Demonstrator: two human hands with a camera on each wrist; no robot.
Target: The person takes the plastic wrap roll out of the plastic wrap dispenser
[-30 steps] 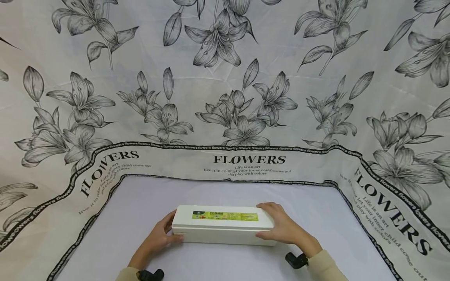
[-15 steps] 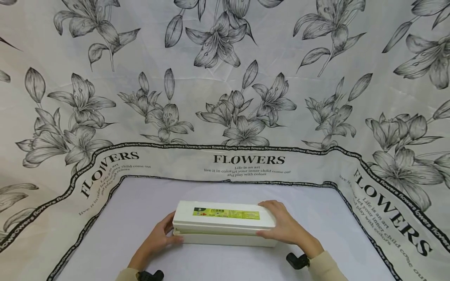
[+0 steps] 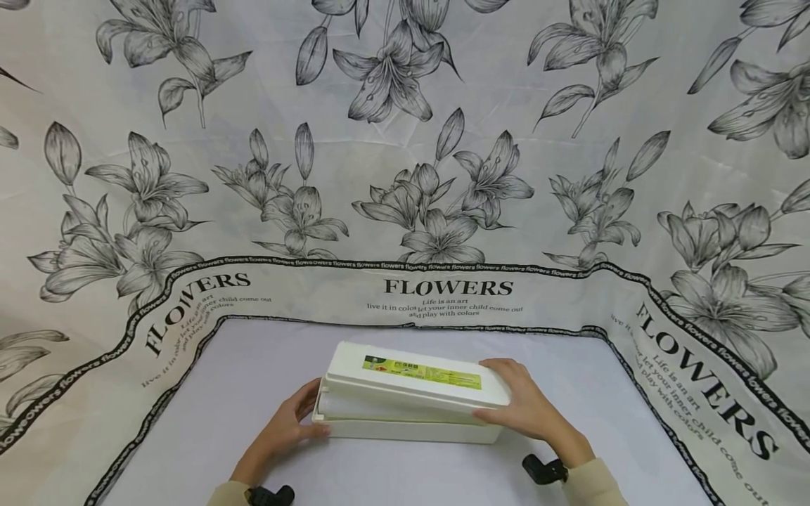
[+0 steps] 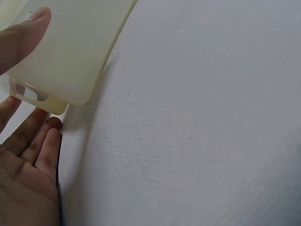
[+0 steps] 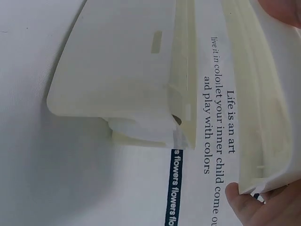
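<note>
A long white cling film box (image 3: pixel 411 431) with a yellow-green label on its lid lies on the white table. The lid (image 3: pixel 345 361) is raised and tilted, its left end higher, and a white roll (image 3: pixel 370 407) shows in the gap. My left hand (image 3: pixel 292 416) holds the base's left end, thumb on the front wall and fingers behind. With thumb and fingers my right hand (image 3: pixel 526 402) grips the lid's right end. In the right wrist view the lid (image 5: pixel 268 117) stands apart from the base (image 5: pixel 113 70).
White cloth covers the table (image 3: pixel 253 358). Behind and at the sides hangs a flower-print curtain (image 3: pixel 443 295) with black-edged lettering. Small black wrist cameras (image 3: pixel 541 469) sit on both wrists.
The lid has risen off the base, its left end lifting most, and shifted right with my right hand. The roll has come into view. My left hand stays on the base.
</note>
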